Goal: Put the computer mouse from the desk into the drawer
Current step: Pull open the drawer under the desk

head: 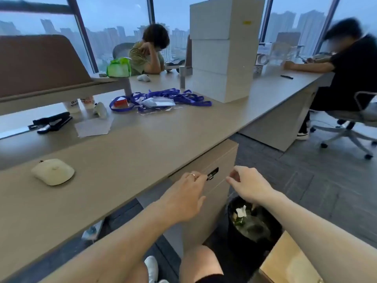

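The left hand (pixel 184 196) is reaching toward the drawer front (pixel 206 166) under the desk (pixel 142 139), its fingertips pinching narrowly at the small black key tag (pixel 212 173) hanging from the lock; a ring is sitting on one finger. The right hand (pixel 247 183) is hovering just right of that tag, fingers curled loosely and narrowly, holding nothing. The drawer is looking shut, its face flush with the pedestal.

The cream computer mouse (pixel 53 171) is lying on the desk top well to the left of the left hand, untouched, at about the same depth as the knuckles. Below the right hand a black waste bin (pixel 253 225) is standing on the floor, with scraps inside. Beyond both hands, farther up the desk, a tangle of blue lanyards (pixel 163 99) is spreading out, and a stack of white boxes (pixel 222 48) is rising to its right. Far left of the hands a black stapler (pixel 52 122) is resting beside a sheet of paper (pixel 93 126).
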`<state>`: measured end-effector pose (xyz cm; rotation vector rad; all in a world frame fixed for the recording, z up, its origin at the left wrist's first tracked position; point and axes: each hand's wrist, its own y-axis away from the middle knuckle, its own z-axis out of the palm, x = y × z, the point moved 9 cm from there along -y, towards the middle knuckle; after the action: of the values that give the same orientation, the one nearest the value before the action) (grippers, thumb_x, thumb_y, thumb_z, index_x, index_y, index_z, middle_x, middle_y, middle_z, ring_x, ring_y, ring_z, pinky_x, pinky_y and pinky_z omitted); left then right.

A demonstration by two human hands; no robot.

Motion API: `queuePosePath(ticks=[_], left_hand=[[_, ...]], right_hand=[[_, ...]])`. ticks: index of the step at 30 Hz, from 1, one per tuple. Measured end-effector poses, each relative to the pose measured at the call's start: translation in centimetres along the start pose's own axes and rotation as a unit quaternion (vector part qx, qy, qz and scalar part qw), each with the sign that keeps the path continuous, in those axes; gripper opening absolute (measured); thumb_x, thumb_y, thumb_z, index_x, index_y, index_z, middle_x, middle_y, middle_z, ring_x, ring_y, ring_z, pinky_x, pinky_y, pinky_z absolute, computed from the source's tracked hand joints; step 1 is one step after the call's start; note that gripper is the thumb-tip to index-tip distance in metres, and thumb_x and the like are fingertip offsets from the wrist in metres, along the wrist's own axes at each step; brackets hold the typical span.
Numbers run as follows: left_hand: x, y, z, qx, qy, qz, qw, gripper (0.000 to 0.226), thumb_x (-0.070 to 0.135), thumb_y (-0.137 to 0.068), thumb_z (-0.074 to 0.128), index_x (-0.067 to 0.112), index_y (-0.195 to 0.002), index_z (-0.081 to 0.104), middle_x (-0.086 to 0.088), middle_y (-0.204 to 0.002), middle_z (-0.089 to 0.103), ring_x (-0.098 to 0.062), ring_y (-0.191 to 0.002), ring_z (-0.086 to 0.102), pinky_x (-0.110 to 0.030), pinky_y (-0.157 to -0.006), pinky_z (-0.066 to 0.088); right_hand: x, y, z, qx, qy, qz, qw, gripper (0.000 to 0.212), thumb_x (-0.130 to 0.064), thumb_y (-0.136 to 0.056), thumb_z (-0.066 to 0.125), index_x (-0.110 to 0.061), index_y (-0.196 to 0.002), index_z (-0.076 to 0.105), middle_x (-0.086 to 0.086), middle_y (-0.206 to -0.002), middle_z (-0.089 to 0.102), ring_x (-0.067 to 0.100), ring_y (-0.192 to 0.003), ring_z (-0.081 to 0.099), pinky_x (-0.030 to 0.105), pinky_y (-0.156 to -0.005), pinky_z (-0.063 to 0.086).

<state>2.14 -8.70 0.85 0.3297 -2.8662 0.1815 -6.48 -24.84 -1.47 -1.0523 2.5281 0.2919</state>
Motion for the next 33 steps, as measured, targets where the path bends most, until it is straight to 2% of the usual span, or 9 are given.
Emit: queuePosePath(ticks=[4,6,8,12,17,20,24,27,33], left_hand=[[-3.1,-1.1,2.7,0.006,-0.021,-0.038,0.999,0.06,0.029,-0.101,0.051,0.012,-0.152,0.026,-0.008,-0.155,0.033,-0.024,-0.141,0.029,-0.038,-0.116,0.029],[-4.4,-1.7,3.8,0.012,-0.042,-0.063,0.997,0.06,0.03,-0.101,0.047,0.012,-0.154,0.024,-0.007,-0.157,0.03,-0.025,-0.141,0.028,-0.041,-0.116,0.027],[-5.2,-2.2,4.3,0.04,-0.066,-0.068,0.995,0.058,0.026,-0.1,0.049,0.013,-0.153,0.029,-0.006,-0.155,0.034,-0.026,-0.137,0.032,-0.042,-0.113,0.029],[-5.9,-2.9,4.8,0.069,-0.083,-0.076,0.991,0.068,0.014,-0.087,0.066,0.014,-0.149,0.039,-0.006,-0.146,0.045,-0.027,-0.127,0.043,-0.041,-0.104,0.039],[-5.7,-3.6,4.7,0.06,-0.105,-0.092,0.988,0.082,0.007,-0.079,0.066,0.014,-0.152,0.03,-0.005,-0.148,0.038,-0.026,-0.129,0.038,-0.039,-0.105,0.034],[-5.5,-3.7,4.6,0.058,-0.116,-0.103,0.986,0.084,0.011,-0.082,0.063,0.016,-0.155,0.021,-0.004,-0.152,0.031,-0.025,-0.133,0.032,-0.038,-0.107,0.03],[-5.7,-3.7,4.7,0.052,-0.138,-0.101,0.984,0.085,0.012,-0.083,0.062,0.017,-0.156,0.019,-0.004,-0.153,0.031,-0.024,-0.134,0.031,-0.037,-0.107,0.029],[-5.8,-3.5,4.7,0.041,-0.139,-0.102,0.984,0.088,0.009,-0.08,0.062,0.017,-0.156,0.02,-0.004,-0.153,0.032,-0.024,-0.132,0.033,-0.036,-0.105,0.03],[-5.5,-3.5,4.4,0.032,-0.131,-0.102,0.986,0.088,0.011,-0.08,0.065,0.017,-0.156,0.021,-0.003,-0.152,0.033,-0.024,-0.132,0.034,-0.037,-0.103,0.031]], right_hand=[[1.7,-2.1,4.6,-0.037,-0.124,0.089,0.988,0.033,-0.045,-0.092,0.058,-0.018,-0.107,0.068,0.003,-0.104,0.071,0.024,-0.098,0.066,0.037,-0.084,0.055],[2.0,-3.5,6.6,-0.045,-0.195,0.124,0.972,0.028,-0.042,-0.09,0.061,-0.018,-0.104,0.065,0.004,-0.1,0.073,0.025,-0.095,0.068,0.041,-0.085,0.058],[2.4,-4.5,8.7,-0.049,-0.287,0.181,0.939,0.023,-0.035,-0.091,0.062,-0.018,-0.106,0.059,0.005,-0.1,0.073,0.026,-0.094,0.07,0.045,-0.082,0.061],[1.8,-5.7,12.8,-0.087,-0.442,0.251,0.857,0.032,-0.032,-0.098,0.059,-0.01,-0.121,0.053,0.011,-0.096,0.073,0.027,-0.086,0.071,0.035,-0.06,0.059],[1.1,-7.3,14.5,-0.081,-0.562,0.27,0.778,0.019,-0.02,-0.105,0.046,-0.004,-0.114,0.051,0.013,-0.078,0.06,0.025,-0.064,0.059,0.035,-0.061,0.057],[0.6,-7.8,14.7,-0.086,-0.583,0.257,0.766,0.014,-0.016,-0.106,0.041,-0.004,-0.109,0.048,0.013,-0.071,0.056,0.025,-0.06,0.057,0.03,-0.048,0.057],[1.0,-8.0,14.7,-0.076,-0.564,0.237,0.787,0.015,-0.016,-0.106,0.04,-0.005,-0.105,0.051,0.011,-0.069,0.056,0.021,-0.061,0.058,0.034,-0.059,0.058],[0.8,-7.7,14.9,-0.067,-0.591,0.242,0.767,0.018,-0.015,-0.107,0.039,-0.006,-0.097,0.051,0.012,-0.069,0.053,0.022,-0.061,0.056,0.031,-0.053,0.059],[2.9,-4.6,13.7,-0.03,-0.613,0.233,0.755,0.019,-0.015,-0.106,0.042,-0.004,-0.104,0.057,0.014,-0.074,0.054,0.022,-0.068,0.06,0.047,-0.074,0.063]])
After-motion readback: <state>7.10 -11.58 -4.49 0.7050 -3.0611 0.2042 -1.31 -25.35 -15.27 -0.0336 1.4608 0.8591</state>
